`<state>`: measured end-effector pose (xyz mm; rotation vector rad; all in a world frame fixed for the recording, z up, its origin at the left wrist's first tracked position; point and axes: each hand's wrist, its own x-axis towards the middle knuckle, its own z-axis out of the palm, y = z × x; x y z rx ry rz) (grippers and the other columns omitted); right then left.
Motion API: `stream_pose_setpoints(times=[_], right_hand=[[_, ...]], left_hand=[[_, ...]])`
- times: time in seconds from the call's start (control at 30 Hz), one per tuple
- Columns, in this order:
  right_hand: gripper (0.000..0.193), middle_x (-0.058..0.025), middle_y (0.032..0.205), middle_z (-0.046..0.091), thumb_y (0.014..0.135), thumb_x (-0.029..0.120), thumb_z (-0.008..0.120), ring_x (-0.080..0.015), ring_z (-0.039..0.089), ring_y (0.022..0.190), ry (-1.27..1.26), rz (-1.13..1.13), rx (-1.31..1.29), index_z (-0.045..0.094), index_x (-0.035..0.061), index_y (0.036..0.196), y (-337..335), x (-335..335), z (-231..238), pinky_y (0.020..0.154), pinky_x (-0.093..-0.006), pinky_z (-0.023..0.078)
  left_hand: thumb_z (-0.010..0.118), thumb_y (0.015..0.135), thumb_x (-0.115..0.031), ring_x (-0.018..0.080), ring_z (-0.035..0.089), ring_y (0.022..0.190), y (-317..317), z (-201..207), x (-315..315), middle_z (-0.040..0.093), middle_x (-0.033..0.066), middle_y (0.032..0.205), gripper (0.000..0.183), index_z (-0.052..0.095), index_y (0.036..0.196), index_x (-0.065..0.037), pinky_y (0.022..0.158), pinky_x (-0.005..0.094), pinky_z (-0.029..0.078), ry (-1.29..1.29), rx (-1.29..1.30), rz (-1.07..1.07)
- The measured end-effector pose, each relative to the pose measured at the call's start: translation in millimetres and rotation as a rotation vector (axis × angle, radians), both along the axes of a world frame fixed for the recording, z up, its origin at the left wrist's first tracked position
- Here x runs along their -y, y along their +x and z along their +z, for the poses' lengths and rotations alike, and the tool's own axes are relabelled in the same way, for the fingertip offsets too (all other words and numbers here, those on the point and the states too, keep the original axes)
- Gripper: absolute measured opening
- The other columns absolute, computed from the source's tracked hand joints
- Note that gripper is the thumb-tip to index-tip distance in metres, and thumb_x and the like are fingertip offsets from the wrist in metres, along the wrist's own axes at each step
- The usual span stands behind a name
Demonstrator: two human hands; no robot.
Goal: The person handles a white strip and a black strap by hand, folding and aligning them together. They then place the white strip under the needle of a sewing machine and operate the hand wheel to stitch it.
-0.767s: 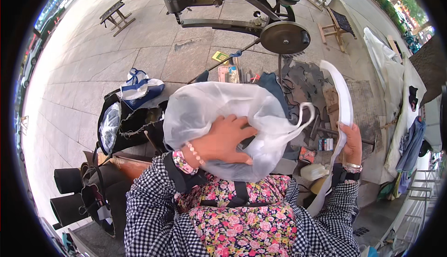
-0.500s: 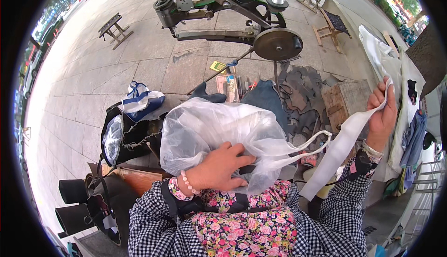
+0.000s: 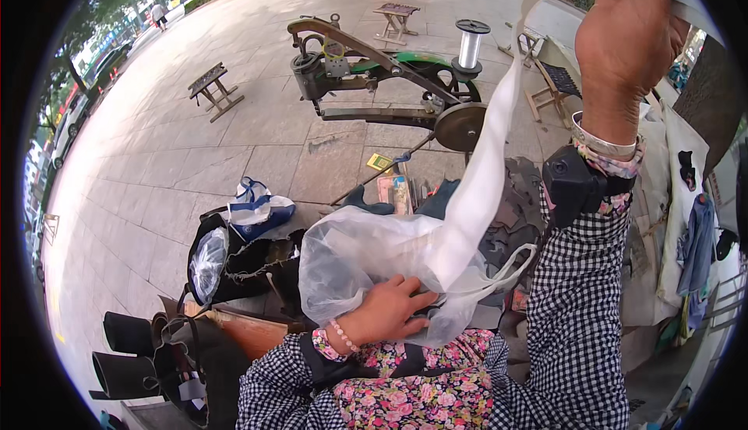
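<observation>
My left hand [image 3: 389, 311] lies on the front of a clear plastic bag [image 3: 335, 255] in my lap, its fingers spread and pressing on it. The bag is crumpled, with thin handle loops on its right side. My right hand [image 3: 627, 48], raised at the upper right, is closed around a long white strip [image 3: 487, 161] of soft, cloth-like material. From that hand the strip sweeps left, then hangs down, twisted, its lower end over the bag. Part of it leaves the picture at the top right.
Beyond the bag stands a hand-cranked sewing machine [image 3: 389, 79] with a thread spool [image 3: 470, 48]. Dark scraps [image 3: 514, 196] lie on the ground. To the left are a blue-and-white bag [image 3: 261, 210], an open black bag [image 3: 257, 270] and black boots [image 3: 128, 352]. Folding stools [image 3: 214, 91] stand farther off.
My right hand has risen and moved forward, drawing the white strip up; its lower end has swung left over the bag. My left hand stays on the bag. The view has tilted upward.
</observation>
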<state>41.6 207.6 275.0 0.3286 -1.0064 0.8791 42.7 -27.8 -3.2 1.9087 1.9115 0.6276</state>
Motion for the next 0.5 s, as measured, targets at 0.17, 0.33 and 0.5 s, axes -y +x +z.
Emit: stream_pose_setpoints(times=[0.17, 0.33, 0.5], right_hand=[[0.02, 0.0013, 0.062, 0.046, 0.088, 0.027, 0.053, -0.0082, 0.04, 0.046, -0.038, -0.055, 0.3, 0.053, 0.0079, 0.082, -15, -14, -10, 0.043, -0.0235, 0.033], [0.027, -0.0065, 0.074, 0.059, 0.087, 0.02, 0.054, -0.0167, 0.059, 0.06, -0.368, 0.635, 0.601, 0.054, -0.0015, 0.103, -36, 36, -101, 0.051, -0.0299, 0.051], [0.024, -0.0117, 0.094, 0.059, 0.086, 0.012, 0.052, -0.02, 0.059, 0.083, -0.706, 1.147, 0.786, 0.053, -0.0022, 0.105, -26, 81, -245, 0.079, -0.0342, 0.049]], left_hand=[[0.064, 0.069, -0.029, 0.0268, 0.053, 0.085, 9, 0, 5, 0.051, 0.0074, 0.094, 0.046, 0.053, 0.11, -0.013, 0.066, 0.0384, 0.046, 0.086, -0.157, 0.02], [0.065, 0.068, -0.027, 0.0269, 0.053, 0.086, 14, 7, 8, 0.051, 0.0084, 0.095, 0.043, 0.053, 0.106, -0.011, 0.07, 0.0381, 0.044, 0.028, -0.225, 0.068], [0.066, 0.069, -0.025, 0.0259, 0.053, 0.091, -1, 50, 18, 0.053, 0.0088, 0.098, 0.04, 0.053, 0.102, -0.007, 0.073, 0.0378, 0.043, -0.036, -0.27, -0.087]])
